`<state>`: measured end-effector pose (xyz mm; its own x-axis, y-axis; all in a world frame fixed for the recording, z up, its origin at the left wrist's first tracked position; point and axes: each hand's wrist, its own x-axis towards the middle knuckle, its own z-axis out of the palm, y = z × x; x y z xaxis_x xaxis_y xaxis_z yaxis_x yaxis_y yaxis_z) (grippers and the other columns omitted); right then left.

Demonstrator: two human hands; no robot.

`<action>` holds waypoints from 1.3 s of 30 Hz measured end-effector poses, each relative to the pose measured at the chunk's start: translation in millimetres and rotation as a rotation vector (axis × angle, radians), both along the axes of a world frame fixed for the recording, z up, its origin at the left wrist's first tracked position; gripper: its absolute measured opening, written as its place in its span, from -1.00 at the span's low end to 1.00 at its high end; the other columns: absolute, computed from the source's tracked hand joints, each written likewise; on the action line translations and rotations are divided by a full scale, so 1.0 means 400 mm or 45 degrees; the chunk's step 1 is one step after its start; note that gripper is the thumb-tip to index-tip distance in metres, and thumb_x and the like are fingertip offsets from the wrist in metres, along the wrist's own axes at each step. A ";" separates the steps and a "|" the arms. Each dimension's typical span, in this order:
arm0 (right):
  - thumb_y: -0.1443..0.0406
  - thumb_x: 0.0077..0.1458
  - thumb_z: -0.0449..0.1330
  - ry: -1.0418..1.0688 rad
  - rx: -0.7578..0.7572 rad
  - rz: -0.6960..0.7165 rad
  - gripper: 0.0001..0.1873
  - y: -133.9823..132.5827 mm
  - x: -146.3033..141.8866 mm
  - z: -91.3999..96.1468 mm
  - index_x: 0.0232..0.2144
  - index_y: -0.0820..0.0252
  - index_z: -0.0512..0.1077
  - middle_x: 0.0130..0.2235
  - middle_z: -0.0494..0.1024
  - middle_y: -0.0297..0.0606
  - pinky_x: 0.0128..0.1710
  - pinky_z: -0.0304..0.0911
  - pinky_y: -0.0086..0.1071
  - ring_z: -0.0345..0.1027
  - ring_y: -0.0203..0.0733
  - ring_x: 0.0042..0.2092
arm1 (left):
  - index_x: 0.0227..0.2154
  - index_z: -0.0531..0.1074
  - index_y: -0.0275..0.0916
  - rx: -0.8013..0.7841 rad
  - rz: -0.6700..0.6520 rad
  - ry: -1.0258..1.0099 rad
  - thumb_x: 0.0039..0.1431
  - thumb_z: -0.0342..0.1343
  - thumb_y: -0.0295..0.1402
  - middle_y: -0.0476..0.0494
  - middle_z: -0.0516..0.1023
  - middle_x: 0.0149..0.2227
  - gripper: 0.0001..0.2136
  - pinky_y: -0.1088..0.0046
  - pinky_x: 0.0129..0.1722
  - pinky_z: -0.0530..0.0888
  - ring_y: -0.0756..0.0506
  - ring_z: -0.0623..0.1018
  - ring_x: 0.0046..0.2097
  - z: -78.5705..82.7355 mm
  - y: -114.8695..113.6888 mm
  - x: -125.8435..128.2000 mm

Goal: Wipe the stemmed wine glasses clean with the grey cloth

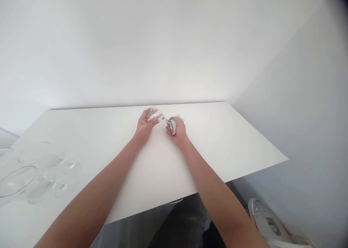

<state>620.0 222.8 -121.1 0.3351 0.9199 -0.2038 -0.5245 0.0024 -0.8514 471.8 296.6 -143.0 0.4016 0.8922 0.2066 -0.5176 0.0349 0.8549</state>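
Observation:
A clear stemmed wine glass (156, 114) is held on its side above the white table, its bowl to the left. My left hand (145, 126) closes around that bowl. With a light grey cloth (173, 127) bunched in it, my right hand (178, 129) is wrapped around the stem. Part of the glass's foot seems to show just past the right knuckles, but it is faint. The cloth and fingers hide most of the stem.
Several clear stemmed glasses (19, 181) are on the table (231, 143) at the left. White walls stand behind and to the right. Below the table's right edge is a white appliance (268, 219) with buttons and a small display.

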 end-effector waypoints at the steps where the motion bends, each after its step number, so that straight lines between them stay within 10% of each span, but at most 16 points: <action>1: 0.21 0.02 0.25 -0.158 0.051 -0.099 -0.81 -0.004 -0.006 0.001 -0.37 0.07 0.29 -0.51 0.27 -0.49 -0.63 -0.08 -0.49 0.02 -0.40 -0.57 | -0.02 0.47 -0.08 -0.031 0.015 0.030 0.02 0.53 -0.15 -0.21 0.45 0.30 -0.50 0.20 0.15 0.51 -0.26 0.59 0.21 -0.004 0.002 0.001; 5: 0.30 0.00 0.29 -0.630 0.383 -0.300 -0.77 -0.022 -0.034 0.012 -0.33 0.04 0.30 -0.44 0.26 -0.49 -0.49 0.14 -0.50 0.14 -0.39 -0.47 | -0.05 0.49 -0.09 -0.121 -0.028 0.036 0.10 0.44 -0.02 -0.24 0.45 0.34 -0.55 0.24 0.14 0.47 -0.28 0.50 0.32 -0.008 0.011 -0.002; 13: 0.15 -0.03 0.23 0.173 -0.017 0.145 -0.74 0.001 -0.007 0.008 -0.35 0.07 0.23 -0.52 0.27 -0.49 -0.63 -0.20 -0.46 -0.16 -0.43 -0.61 | 0.08 0.45 0.05 0.026 -0.121 -0.062 -0.02 0.55 -0.25 -0.13 0.34 0.42 -0.40 0.29 0.12 0.49 -0.22 0.54 0.27 0.004 0.005 -0.008; 20: 0.24 0.00 0.31 -0.517 0.391 -0.318 -0.70 -0.022 -0.037 0.009 -0.37 0.04 0.21 -0.45 0.19 -0.49 -0.52 0.08 -0.50 0.06 -0.38 -0.47 | -0.03 0.51 -0.03 -0.082 -0.068 0.021 0.09 0.47 -0.07 -0.17 0.47 0.34 -0.57 0.30 0.07 0.51 -0.21 0.59 0.20 0.005 0.002 -0.003; 26: 0.13 0.00 0.20 0.021 0.011 0.009 -0.74 0.000 -0.016 -0.002 -0.35 0.02 0.18 -0.53 0.17 -0.54 -0.65 -0.16 -0.48 -0.09 -0.38 -0.61 | 0.00 0.48 0.01 -0.018 -0.047 0.003 0.00 0.54 -0.23 -0.15 0.47 0.33 -0.49 0.26 0.12 0.51 -0.19 0.62 0.15 0.005 0.001 -0.007; 34: 0.29 0.08 0.25 -0.612 0.414 -0.292 -0.71 -0.033 -0.049 0.009 -0.38 0.04 0.14 -0.44 0.16 -0.49 -0.51 0.11 -0.50 0.06 -0.38 -0.47 | 0.03 0.51 0.01 -0.084 -0.061 -0.033 0.11 0.46 -0.11 -0.12 0.45 0.37 -0.55 0.34 0.07 0.54 -0.18 0.61 0.17 0.008 0.003 -0.006; 39: 0.23 0.02 0.26 -0.425 0.266 -0.212 -0.71 -0.025 -0.040 0.011 -0.21 -0.02 0.27 -0.42 0.25 -0.50 -0.56 0.08 -0.49 0.09 -0.36 -0.47 | 0.01 0.50 0.01 -0.105 -0.023 0.007 0.11 0.45 -0.08 -0.11 0.47 0.35 -0.56 0.35 0.04 0.54 -0.19 0.60 0.20 0.001 0.007 -0.008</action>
<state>604.1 212.7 -116.6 0.4984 0.8577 0.1260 -0.1982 0.2542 -0.9466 468.6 299.5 -142.5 0.4183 0.8989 0.1304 -0.5119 0.1147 0.8514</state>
